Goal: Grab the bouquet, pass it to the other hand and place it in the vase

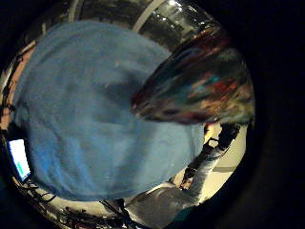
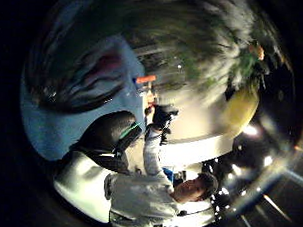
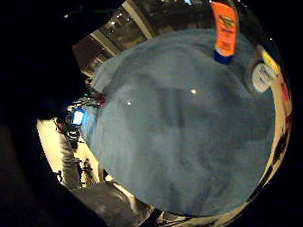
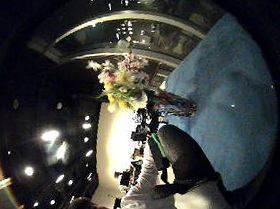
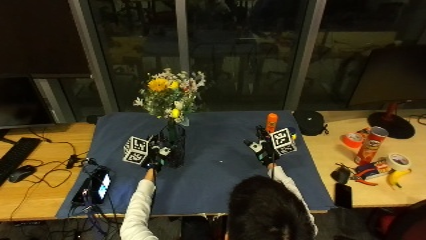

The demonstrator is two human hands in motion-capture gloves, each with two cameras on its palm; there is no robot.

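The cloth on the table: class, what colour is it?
Dark blue; the cloth shows best in the outside view.

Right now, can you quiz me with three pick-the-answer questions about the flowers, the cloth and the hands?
1. Where is the bouquet?
A. Lying flat on the cloth
B. Standing in the vase
C. On the wooden desk by the keyboard

2. What colour is the cloth on the table?
A. Blue
B. Red
C. Yellow

3. What is the right hand doing?
A. Holding the bouquet
B. Gripping the orange bottle
C. Holding nothing, raised over the cloth

Answers:
1. B: in the outside view the stems go down into the dark vase, with the left hand at its side.
2. A: the outside view shows a dark blue cloth under everything.
3. C: nothing shows in it; the orange bottle stands apart behind it, and the flowers are over by the other hand.
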